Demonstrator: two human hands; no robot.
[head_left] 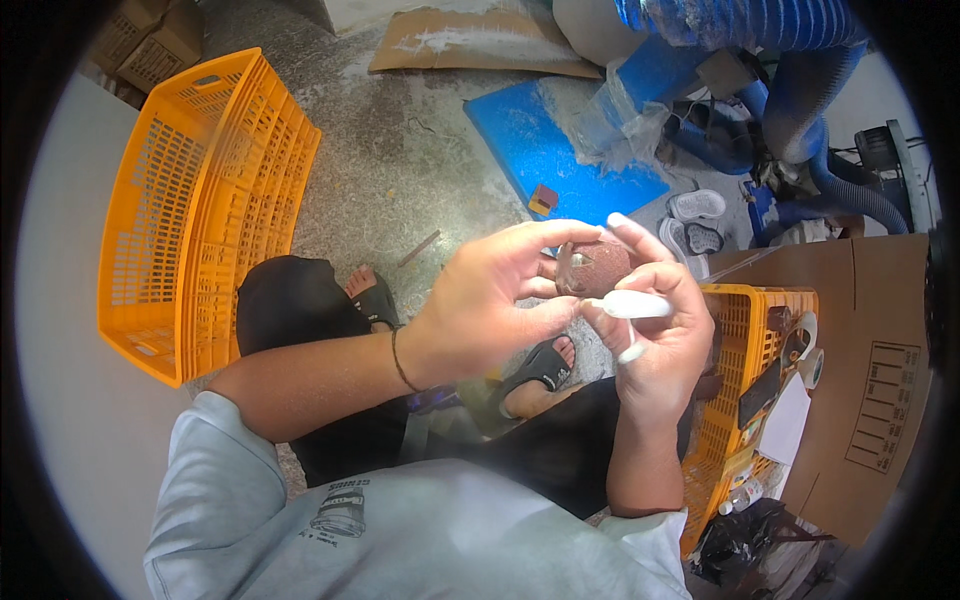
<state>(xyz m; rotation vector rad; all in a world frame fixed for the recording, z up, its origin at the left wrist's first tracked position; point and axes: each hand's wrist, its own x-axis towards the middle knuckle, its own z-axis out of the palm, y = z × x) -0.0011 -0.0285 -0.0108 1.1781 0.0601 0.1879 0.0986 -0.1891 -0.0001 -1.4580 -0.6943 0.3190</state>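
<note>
1. My left hand point(490, 300) fingers are closed around the brown round piece point(592, 266), pinching it from nine o'clock.
2. My right hand point(660, 330) is curled shut on a white tool point(633, 304), at five o'clock of the piece.
3. I judge a firm pinch and short strokes work best.
4. Orange crate point(760, 330) sits at three o'clock.

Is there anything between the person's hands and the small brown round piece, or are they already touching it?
Nothing visible stands between them. The left hand and the right hand both hold the brown round piece directly with their fingertips. The right hand also holds a white stick-shaped tool just below it.
</note>
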